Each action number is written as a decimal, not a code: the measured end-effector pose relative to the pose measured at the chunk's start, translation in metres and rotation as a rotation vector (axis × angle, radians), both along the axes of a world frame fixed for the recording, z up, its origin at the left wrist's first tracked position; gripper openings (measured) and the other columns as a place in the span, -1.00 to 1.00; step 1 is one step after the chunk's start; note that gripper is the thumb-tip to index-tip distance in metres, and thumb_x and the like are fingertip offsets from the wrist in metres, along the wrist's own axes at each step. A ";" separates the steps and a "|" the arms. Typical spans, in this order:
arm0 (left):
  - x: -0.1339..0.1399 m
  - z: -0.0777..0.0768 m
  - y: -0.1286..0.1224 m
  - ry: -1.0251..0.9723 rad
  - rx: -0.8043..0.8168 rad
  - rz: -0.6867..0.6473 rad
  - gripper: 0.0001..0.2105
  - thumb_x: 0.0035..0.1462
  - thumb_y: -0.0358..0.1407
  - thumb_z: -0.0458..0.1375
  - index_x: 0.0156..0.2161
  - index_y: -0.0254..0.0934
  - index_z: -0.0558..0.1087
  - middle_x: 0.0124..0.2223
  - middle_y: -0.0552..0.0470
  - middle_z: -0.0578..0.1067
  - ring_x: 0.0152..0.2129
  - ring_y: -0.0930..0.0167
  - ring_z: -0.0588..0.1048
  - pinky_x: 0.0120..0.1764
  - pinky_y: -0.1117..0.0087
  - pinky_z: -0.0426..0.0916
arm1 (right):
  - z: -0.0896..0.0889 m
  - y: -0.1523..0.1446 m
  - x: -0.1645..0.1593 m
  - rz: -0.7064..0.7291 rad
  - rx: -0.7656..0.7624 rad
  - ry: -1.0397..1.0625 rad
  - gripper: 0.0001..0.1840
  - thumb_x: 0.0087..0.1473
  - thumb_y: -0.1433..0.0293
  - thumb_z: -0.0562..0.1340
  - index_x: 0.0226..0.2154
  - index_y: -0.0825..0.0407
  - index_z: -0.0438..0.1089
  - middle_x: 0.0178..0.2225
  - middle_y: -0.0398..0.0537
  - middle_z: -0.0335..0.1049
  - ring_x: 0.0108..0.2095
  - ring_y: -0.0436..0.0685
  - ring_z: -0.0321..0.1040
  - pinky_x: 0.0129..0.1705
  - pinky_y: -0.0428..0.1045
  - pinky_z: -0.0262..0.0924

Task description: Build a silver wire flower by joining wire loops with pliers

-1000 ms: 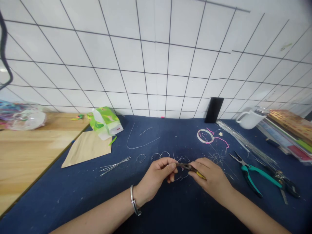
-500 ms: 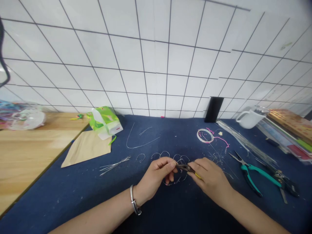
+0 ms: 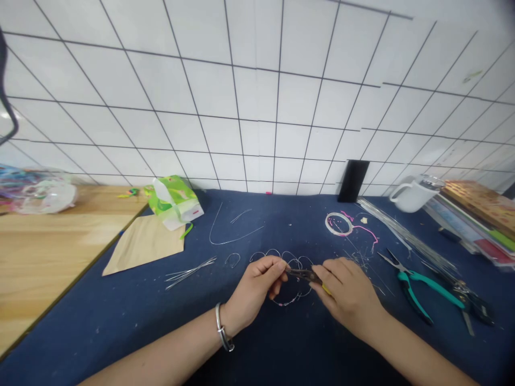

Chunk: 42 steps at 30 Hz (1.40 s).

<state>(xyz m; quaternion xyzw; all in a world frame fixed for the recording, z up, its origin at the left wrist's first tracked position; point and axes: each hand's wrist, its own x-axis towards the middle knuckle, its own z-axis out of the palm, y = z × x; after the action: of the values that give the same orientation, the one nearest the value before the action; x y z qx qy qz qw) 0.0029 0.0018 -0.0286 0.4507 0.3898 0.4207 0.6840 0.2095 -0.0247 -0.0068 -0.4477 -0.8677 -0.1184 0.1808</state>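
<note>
My right hand (image 3: pixel 348 292) is closed around a pair of pliers (image 3: pixel 303 274) with dark jaws and a yellow grip. The jaws point left and meet the fingertips of my left hand (image 3: pixel 257 284). Thumb and forefinger of that hand pinch a thin wire at the plier tips; most of it is hidden by the fingers. Around both hands lie curved wire loops (image 3: pixel 272 250), and below them runs a wire arc with small pink beads (image 3: pixel 285 304). A silver bangle (image 3: pixel 221 327) circles my left wrist.
Straight wires (image 3: pixel 191 272) and a small wire curl (image 3: pixel 232 261) lie left. Wire scraps (image 3: pixel 358 260), teal-handled pliers (image 3: pixel 416 281), a white ring (image 3: pixel 338 224) with pink cord, a wire bundle (image 3: pixel 406 236) and a white mug (image 3: pixel 414 194) are right. A green packet (image 3: pixel 175 201) stands back left.
Both hands and the pliers have shifted very slightly left. More of the beaded wire arc shows beneath them.
</note>
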 end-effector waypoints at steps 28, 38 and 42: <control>-0.002 -0.001 0.002 -0.121 -0.053 -0.065 -0.81 0.13 -0.21 0.07 -0.35 -0.33 0.35 -0.52 0.15 0.25 -0.71 0.66 0.07 -0.65 0.53 -0.12 | -0.002 -0.001 0.003 0.026 0.065 -0.080 -0.73 0.08 0.39 0.15 -0.13 0.09 0.32 -0.31 0.01 0.33 -0.30 0.11 0.22 -0.26 0.05 0.12; -0.004 -0.002 0.004 -0.165 -0.126 -0.093 -0.81 0.16 -0.19 0.04 -0.31 -0.29 0.36 -0.65 0.22 0.16 -0.77 0.65 -0.02 -0.66 0.50 -0.16 | -0.002 0.001 0.001 -0.001 -0.015 -0.004 -0.75 0.09 0.39 0.14 -0.14 0.09 0.32 -0.30 0.01 0.32 -0.30 0.11 0.21 -0.26 0.06 0.11; -0.002 -0.003 0.004 -0.205 -0.165 -0.075 -0.82 0.14 -0.20 0.06 -0.33 -0.30 0.36 -0.61 0.20 0.18 -0.76 0.65 -0.04 -0.66 0.50 -0.18 | -0.002 0.000 -0.001 -0.021 -0.060 0.043 -0.77 0.10 0.38 0.13 -0.17 0.09 0.33 -0.31 0.01 0.31 -0.30 0.11 0.21 -0.25 0.06 0.10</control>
<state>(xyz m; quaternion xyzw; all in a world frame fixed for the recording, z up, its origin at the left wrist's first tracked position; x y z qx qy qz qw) 0.0005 0.0062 -0.0319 0.3621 0.3340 0.4051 0.7702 0.2088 -0.0248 -0.0088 -0.4644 -0.8621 -0.0846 0.1844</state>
